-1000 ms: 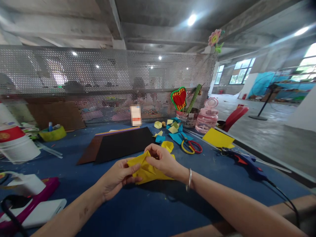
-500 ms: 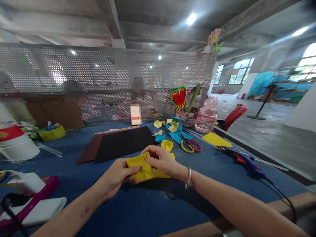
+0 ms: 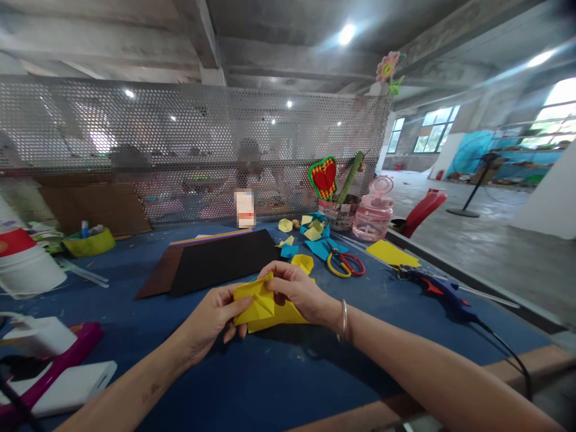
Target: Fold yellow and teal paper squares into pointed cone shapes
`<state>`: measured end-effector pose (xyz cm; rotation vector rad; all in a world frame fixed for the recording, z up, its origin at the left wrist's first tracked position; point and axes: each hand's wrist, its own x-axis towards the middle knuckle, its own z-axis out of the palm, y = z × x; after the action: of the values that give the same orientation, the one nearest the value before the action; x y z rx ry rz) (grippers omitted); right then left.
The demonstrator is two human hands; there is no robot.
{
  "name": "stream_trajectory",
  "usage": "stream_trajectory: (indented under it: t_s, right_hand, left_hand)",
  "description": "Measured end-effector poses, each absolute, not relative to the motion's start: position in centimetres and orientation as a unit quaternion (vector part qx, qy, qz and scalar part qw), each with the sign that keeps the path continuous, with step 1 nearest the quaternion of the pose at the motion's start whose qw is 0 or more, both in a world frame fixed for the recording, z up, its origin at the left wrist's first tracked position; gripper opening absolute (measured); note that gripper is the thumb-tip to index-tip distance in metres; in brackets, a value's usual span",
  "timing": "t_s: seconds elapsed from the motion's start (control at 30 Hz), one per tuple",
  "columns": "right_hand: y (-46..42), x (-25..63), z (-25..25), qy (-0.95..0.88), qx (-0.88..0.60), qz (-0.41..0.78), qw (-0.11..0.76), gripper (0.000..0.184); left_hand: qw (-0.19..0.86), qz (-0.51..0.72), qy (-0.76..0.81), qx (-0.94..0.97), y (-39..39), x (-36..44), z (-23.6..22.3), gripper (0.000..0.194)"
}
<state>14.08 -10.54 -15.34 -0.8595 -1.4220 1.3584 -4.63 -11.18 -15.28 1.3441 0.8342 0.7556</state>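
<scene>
Both my hands hold a folded piece of yellow paper just above the blue table. My left hand pinches its left side with thumb and fingers. My right hand, with a silver bangle on the wrist, presses and pinches the paper's top fold from the right. Several small folded yellow and blue paper pieces lie on the table behind my hands.
A stack of dark card sheets lies behind my hands. Scissors, a yellow sheet, a blue glue gun with cord and a pink jar sit to the right. A white bucket and a pink-white device are left.
The yellow paper has been folded more compactly and raised a little on its left side. My fingers have shifted along the fold. The view drifted slightly.
</scene>
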Motion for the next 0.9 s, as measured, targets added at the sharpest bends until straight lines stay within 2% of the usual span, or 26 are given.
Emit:
stream_trajectory:
  t_s: [0.37,0.6,0.7,0.83,0.9]
  right_hand:
    - [-10.5,14.1,-15.3,-0.586,-0.351,0.555,0.474,0.011]
    - [-10.7,13.9,-15.1,-0.631,-0.391,0.504,0.441,0.011]
    - [-10.0,14.8,-14.2,-0.669,-0.444,0.434,0.408,0.015]
    - [-7.4,19.1,-12.2,-0.67,-0.567,0.247,0.411,0.018]
    - [-5.7,22.0,-11.5,-0.65,-0.633,0.172,0.385,0.017]
  left_hand:
    - [0.648,0.347,0.357,0.577,-11.2,-4.6,-15.3,0.034]
    - [0.64,0.356,0.375,0.568,-11.4,-4.5,-15.2,0.05]
    - [0.633,0.355,0.39,0.567,-11.4,-4.4,-15.1,0.044]
    - [0.623,0.356,0.405,0.566,-11.3,-4.4,-15.1,0.034]
    - [0.623,0.352,0.408,0.566,-11.3,-4.4,-15.1,0.033]
